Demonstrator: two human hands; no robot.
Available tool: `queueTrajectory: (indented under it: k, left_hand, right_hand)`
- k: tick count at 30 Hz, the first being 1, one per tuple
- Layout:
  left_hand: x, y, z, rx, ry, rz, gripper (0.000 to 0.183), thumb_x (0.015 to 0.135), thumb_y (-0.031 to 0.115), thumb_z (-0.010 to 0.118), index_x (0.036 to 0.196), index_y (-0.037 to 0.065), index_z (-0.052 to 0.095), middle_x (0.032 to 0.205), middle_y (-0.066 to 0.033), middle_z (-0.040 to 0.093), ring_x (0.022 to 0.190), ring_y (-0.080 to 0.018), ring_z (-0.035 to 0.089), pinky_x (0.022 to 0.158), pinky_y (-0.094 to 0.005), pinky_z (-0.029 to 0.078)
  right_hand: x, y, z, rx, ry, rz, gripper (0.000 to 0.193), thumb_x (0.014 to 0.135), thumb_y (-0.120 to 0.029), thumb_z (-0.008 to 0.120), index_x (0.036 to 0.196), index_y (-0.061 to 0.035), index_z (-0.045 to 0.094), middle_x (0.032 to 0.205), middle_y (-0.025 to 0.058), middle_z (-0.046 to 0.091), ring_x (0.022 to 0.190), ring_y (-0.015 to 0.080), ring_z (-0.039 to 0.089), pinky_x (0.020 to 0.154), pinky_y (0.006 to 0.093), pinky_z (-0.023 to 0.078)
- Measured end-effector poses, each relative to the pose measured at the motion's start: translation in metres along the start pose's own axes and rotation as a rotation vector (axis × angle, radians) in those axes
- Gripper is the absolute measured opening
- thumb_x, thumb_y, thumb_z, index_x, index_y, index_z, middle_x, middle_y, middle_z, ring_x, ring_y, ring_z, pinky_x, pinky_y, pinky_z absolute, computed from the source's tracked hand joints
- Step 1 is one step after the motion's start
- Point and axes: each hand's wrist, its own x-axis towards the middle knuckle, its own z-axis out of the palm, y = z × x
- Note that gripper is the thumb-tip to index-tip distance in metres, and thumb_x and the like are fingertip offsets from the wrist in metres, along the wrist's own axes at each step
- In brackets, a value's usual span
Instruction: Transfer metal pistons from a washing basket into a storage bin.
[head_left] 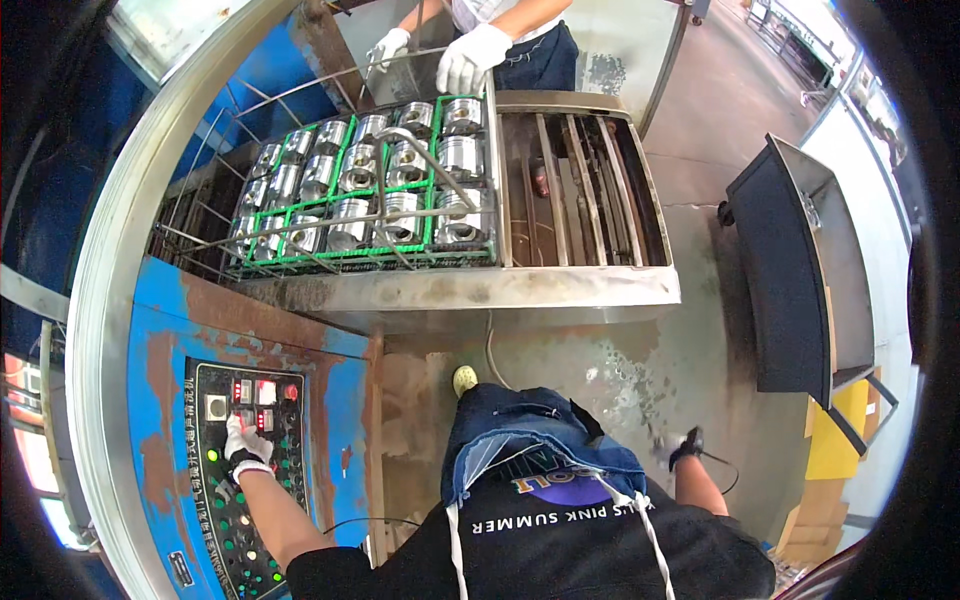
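Observation:
My left hand [246, 446], in a white glove with a dark band at the wrist, is at the control panel [215, 480] of a blue cabinet. One finger reaches up to the small red-lit displays [243, 391], and nothing is in the hand. Out to my right side, my right hand [684, 447] hangs low over the floor; it looks dark and blurred, with a thin cable beside it, and its fingers cannot be made out. Ahead stands a wire basket [345, 217] with green dividers, holding several shiny metal pistons [460, 157] in rows.
The basket rests at the left of a metal frame [590, 287] with open rails. Across it, a co-worker's white-gloved hands [473, 60] are at the basket's far edge. A dark wheeled cart [775, 270] stands at the right, near cardboard [815, 515]. A metal post [100, 260] curves along the left.

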Motion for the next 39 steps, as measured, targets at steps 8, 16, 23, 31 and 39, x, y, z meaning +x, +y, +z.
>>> queueTrajectory:
  k: [8, 16, 23, 31, 39]
  left_hand:
    - [0.011, -0.004, -0.003, -0.098, 0.188, 0.035, 0.073, 0.082, 0.066, 0.061, 0.12, 0.004, 0.055, 0.143, -0.0142, 0.046, 0.134, -0.0333, 0.038, 0.112, -0.0471, 0.025]
    - [0.037, -0.011, -0.011, -0.033, 0.23, 0.005, 0.093, 0.084, 0.077, 0.044, 0.148, 0.01, 0.034, 0.157, -0.0142, 0.03, 0.144, -0.03, 0.027, 0.114, -0.0469, 0.018]
    - [-0.002, -0.008, 0.011, -0.076, 0.398, 0.125, 0.065, 0.075, 0.061, 0.074, 0.098, 0.001, 0.062, 0.088, -0.0083, 0.059, 0.079, -0.0246, 0.055, 0.071, -0.0411, 0.045]
    - [-0.003, -0.01, 0.016, -0.051, 0.45, 0.169, 0.07, 0.073, 0.06, 0.078, 0.105, -0.001, 0.063, 0.102, -0.0122, 0.067, 0.087, -0.0246, 0.06, 0.074, -0.0399, 0.051]
    - [0.001, -0.005, 0.019, -0.025, 0.547, 0.214, 0.063, 0.079, 0.05, 0.076, 0.092, -0.011, 0.067, 0.092, -0.0197, 0.07, 0.081, -0.0249, 0.069, 0.069, -0.0334, 0.056]
  right_hand:
    - [-0.154, -0.199, -0.301, 1.06, 0.147, -0.584, 0.049, 0.092, -0.043, 0.063, 0.127, -0.0091, 0.06, 0.105, 0.0127, 0.071, 0.084, 0.0246, 0.069, 0.078, 0.0343, 0.055]
    - [-0.084, -0.347, -0.382, 1.242, 0.914, -0.933, 0.039, 0.091, -0.023, 0.067, 0.122, -0.0037, 0.057, 0.102, 0.0148, 0.067, 0.095, 0.0253, 0.064, 0.085, 0.0351, 0.051]
    - [-0.042, -0.392, -0.417, 1.407, 0.85, -0.798, 0.032, 0.094, -0.028, 0.062, 0.114, -0.0026, 0.061, 0.089, 0.0092, 0.066, 0.08, 0.02, 0.063, 0.071, 0.0328, 0.051]
    - [-0.061, -0.432, -0.45, 1.163, 0.651, -0.608, 0.046, 0.09, -0.047, 0.06, 0.108, -0.0046, 0.067, 0.073, 0.0088, 0.066, 0.061, 0.0198, 0.063, 0.059, 0.0363, 0.049]
    - [-0.162, -0.387, -0.409, 0.713, 0.362, -0.237, 0.05, 0.089, -0.035, 0.061, 0.13, -0.0076, 0.055, 0.076, 0.0118, 0.065, 0.073, 0.0168, 0.064, 0.063, 0.0357, 0.051]
